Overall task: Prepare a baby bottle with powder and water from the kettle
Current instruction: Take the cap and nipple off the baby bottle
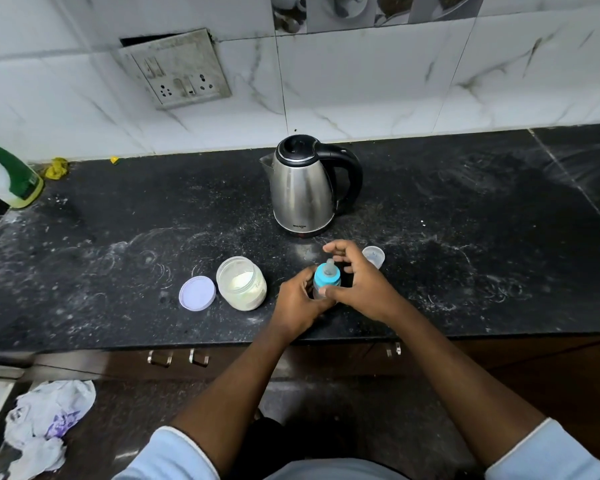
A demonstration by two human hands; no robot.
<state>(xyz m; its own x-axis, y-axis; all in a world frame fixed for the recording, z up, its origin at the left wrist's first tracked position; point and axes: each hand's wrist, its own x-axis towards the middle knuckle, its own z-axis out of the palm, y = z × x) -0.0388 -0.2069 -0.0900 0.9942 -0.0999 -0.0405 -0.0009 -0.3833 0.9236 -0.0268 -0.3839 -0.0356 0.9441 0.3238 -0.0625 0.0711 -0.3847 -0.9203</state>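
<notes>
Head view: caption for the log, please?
The left hand and right hand grip the baby bottle; open powder jar beside it, kettle behind.

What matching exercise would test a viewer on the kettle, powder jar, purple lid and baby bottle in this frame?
1 kettle
2 powder jar
3 purple lid
4 baby bottle

A being held
B lying flat, off its jar
C open, powder inside
D upright at the back, lid shut

Pairs: 1-D, 2-C, 3-B, 4-A

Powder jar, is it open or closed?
Open: the purple lid lies on the counter beside the jar, and white powder shows through its mouth.
</notes>
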